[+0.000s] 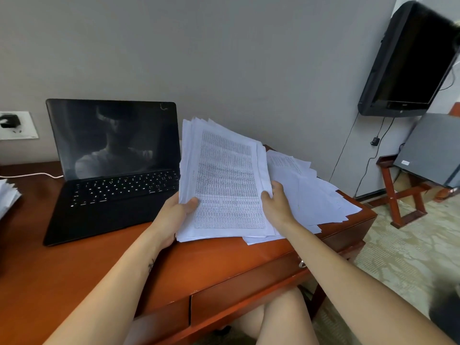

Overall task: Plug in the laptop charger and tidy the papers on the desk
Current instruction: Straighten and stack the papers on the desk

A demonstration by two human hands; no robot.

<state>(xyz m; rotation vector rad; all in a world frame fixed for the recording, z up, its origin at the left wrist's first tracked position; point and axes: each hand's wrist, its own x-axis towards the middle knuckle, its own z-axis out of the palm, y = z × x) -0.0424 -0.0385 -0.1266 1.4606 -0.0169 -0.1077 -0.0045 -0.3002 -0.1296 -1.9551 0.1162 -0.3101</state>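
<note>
White printed sheets are filling your hands: the paper stack (224, 180) is standing tilted, its lower edge resting on the desk (74, 257) just right of the laptop (112, 175). Your left hand (178, 215) is gripping the stack's left edge with the thumb lying on the top page. Your right hand (276, 205) is clasping the right edge, so the hands are apart, one on each side.

The top corners are fanning out unevenly, so you are probably best off loosening both grips a little and tapping the lower edge on the wood until the pages drop level. Then turn the stack and tap a long edge too. The loose sheets (313, 192) are lying spread at the desk's right end, some overhanging it, and they look like the next to gather. Slide them inward before lifting, or they may slip off.

A black plug (10, 120) is sitting in the wall socket, and a white cable (32, 174) is running toward the laptop, so the charging step seems done.

The top page is showing dense tables, too small to read. The keyboard legends are glowing faintly, and no brand name is legible anywhere.
</note>
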